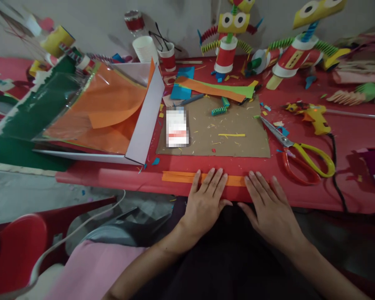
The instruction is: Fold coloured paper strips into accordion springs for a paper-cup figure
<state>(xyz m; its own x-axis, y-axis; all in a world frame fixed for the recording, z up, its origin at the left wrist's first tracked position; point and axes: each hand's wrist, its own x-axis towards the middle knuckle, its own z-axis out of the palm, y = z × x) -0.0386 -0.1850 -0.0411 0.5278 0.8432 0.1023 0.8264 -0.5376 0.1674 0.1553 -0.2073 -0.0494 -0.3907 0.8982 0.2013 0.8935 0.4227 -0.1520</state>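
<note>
A long orange paper strip lies along the front edge of the red-covered table. My left hand rests flat across the strip's middle, fingers stretched out. Over its right end lies my right hand, also flat with fingers extended and thumb apart. Both thumbs point toward each other at the table edge. Just beyond sits a brown cardboard sheet bearing paper scraps, a thin yellow strip, a blue-green folded paper spring and a phone with a blurred screen.
Scissors with yellow and red handles lie at right, near a yellow glue gun. A white box of orange paper stands left. Paper-cup figures and stacked cups line the wall. A red chair is lower left.
</note>
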